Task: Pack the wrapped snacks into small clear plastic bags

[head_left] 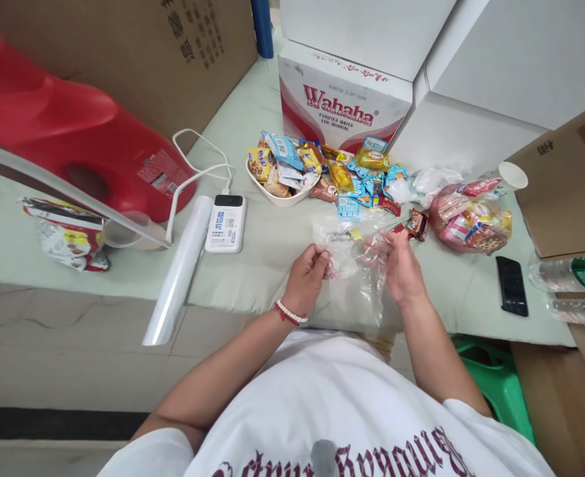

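Note:
My left hand (306,278) and my right hand (400,265) both pinch the rim of a clear plastic bag (356,278) that hangs over the front edge of the pale green table (252,252). A few small wrapped snacks show through the bag's upper part. Just past my right hand lies a dark red snack packet (416,224). Farther back a white bowl (277,195) holds several wrapped snacks, and a loose heap of snack packets (356,179) lies beside it.
A pink bag of snacks (471,222) and a paper cup (511,177) lie at right, with a black phone (511,285) and water bottles (570,275). A white power bank (226,224), a lamp arm (177,271), a red stool (73,132) and a Wahaha carton (342,106) stand around.

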A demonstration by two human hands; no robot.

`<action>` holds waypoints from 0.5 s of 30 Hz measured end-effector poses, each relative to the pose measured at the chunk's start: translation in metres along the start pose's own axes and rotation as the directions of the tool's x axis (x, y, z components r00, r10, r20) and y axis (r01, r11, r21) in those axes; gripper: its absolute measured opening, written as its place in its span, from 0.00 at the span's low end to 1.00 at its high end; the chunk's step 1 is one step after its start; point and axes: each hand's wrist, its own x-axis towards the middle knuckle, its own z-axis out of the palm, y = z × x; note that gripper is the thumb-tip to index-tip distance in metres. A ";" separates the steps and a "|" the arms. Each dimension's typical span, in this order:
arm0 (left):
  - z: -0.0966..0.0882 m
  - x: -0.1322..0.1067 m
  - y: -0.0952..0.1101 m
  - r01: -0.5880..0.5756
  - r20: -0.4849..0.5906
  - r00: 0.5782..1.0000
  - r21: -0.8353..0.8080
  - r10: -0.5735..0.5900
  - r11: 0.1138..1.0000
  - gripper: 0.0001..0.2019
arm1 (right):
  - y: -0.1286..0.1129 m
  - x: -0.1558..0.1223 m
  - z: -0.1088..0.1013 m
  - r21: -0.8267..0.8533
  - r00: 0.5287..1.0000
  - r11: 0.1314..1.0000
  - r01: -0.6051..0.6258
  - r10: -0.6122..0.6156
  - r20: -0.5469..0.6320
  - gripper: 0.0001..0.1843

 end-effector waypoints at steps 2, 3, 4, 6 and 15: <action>0.000 0.003 -0.004 -0.046 -0.008 0.999 0.064 0.047 0.997 0.16 | 0.013 -0.011 0.004 -0.027 0.990 0.993 -0.116 0.118 0.083 0.35; -0.002 0.005 -0.006 -0.038 -0.006 0.999 0.076 0.038 0.996 0.16 | 0.019 -0.015 0.007 -0.065 0.983 0.988 -0.142 0.149 0.104 0.33; -0.006 0.007 -0.008 -0.011 -0.005 1.000 0.079 0.011 0.997 0.17 | 0.024 -0.019 0.008 -0.107 0.983 0.984 -0.140 0.151 0.101 0.30; -0.017 0.012 -0.013 0.071 -0.026 0.997 0.067 -0.070 0.995 0.19 | 0.029 -0.022 0.010 -0.176 0.996 0.982 -0.066 0.074 0.041 0.25; -0.032 0.005 -0.010 0.306 -0.038 0.951 -0.053 -0.308 0.950 0.29 | 0.031 -0.026 0.014 -0.366 0.973 0.908 0.207 -0.230 -0.023 0.19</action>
